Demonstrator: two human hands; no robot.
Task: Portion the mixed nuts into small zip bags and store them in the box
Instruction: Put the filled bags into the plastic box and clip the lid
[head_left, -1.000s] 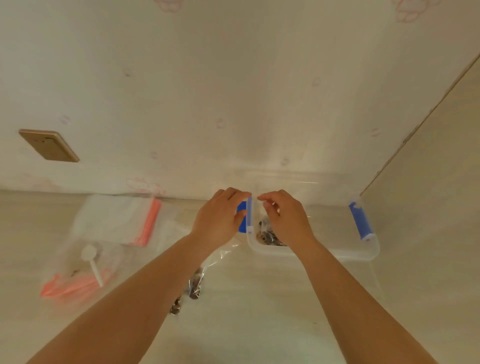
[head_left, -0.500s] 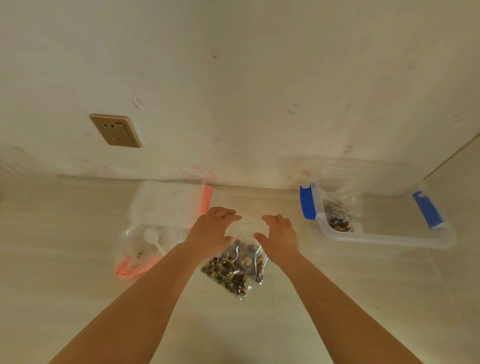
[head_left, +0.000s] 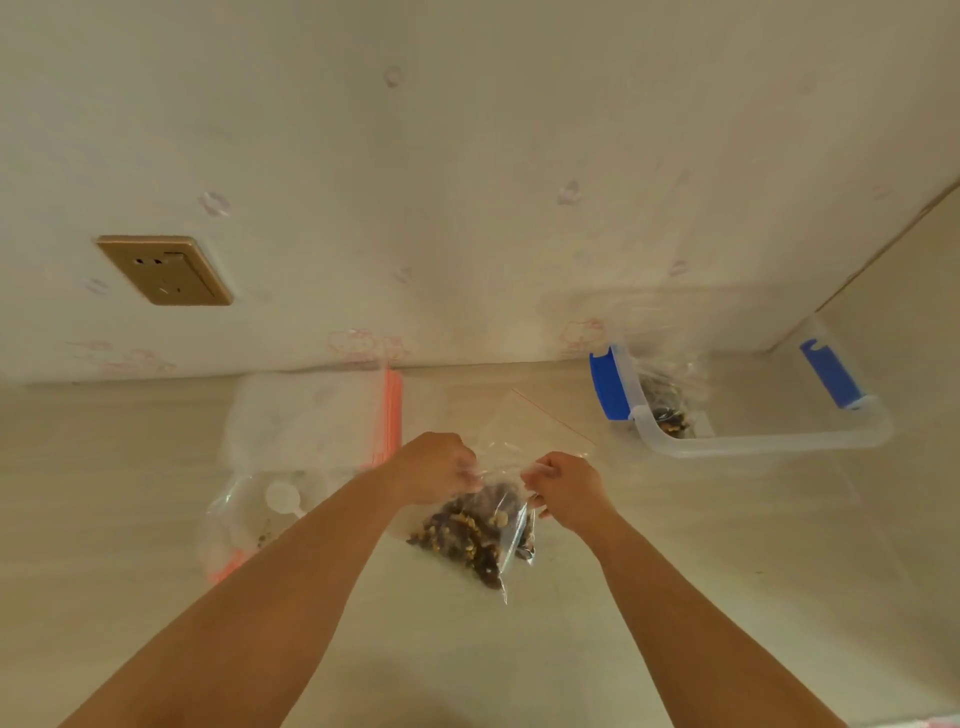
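Note:
A clear zip bag of mixed nuts (head_left: 470, 540) lies on the pale counter in the middle. My left hand (head_left: 434, 467) and my right hand (head_left: 563, 488) each pinch its top edge, one at either side. A clear plastic box (head_left: 753, 441) with blue latches stands at the right against the wall. One filled small bag (head_left: 667, 402) sits in its left end. A stack of empty zip bags with orange strips (head_left: 311, 421) lies to the left.
Left of my forearm a large, nearly empty bag (head_left: 244, 525) holds a white scoop (head_left: 283, 499). An empty small bag (head_left: 535, 421) lies just beyond my hands. A brass wall socket (head_left: 163, 270) is on the wall; a side wall closes the right.
My hands left the box and came left to the bag of nuts. Half a second ago they rested on it; now both pinch its top edge.

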